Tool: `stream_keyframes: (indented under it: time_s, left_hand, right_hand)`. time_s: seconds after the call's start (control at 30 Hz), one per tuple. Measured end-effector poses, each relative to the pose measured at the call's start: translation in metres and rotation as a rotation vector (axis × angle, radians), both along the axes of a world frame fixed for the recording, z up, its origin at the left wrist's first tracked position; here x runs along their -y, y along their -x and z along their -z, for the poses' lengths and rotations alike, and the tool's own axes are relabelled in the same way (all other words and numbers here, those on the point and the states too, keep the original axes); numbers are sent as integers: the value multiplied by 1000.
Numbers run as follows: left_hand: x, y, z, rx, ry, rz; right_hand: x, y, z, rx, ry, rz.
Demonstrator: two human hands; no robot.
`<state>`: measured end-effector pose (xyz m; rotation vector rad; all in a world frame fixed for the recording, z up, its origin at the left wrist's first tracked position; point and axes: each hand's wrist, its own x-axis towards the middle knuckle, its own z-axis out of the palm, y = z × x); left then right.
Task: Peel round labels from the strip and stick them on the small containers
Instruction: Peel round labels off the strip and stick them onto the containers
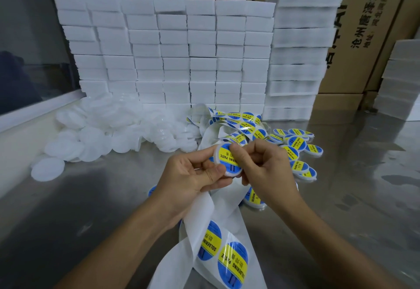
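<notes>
Steel table [341, 198] (glossy), white box stacks [172, 50], cartons [354, 27] behind, hands, left [191, 179] and right [268, 170], pinching labelled container [228, 160]

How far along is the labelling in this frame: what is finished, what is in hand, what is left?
Done: a cluster of labelled containers lies on the steel table. In hand: the left hand holds a container while the right hand presses its label on. Left: a large pile of plain white containers and the label strip, which has unpeeled labels. Looks early to midway.
</notes>
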<state>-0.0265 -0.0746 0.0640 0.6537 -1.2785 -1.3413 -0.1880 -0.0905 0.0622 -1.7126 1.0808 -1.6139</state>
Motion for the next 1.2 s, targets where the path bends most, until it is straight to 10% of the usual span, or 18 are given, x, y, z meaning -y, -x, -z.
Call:
stream_keyframes:
  time_s: [0.87,1.2]
  left_hand:
    - [9,-5,3,146,16,-235]
    - [8,-8,0,110,-81,-324]
  right_hand:
    - [2,-4,2,82,8,-173]
    - [-7,-8,8,-432,315,92]
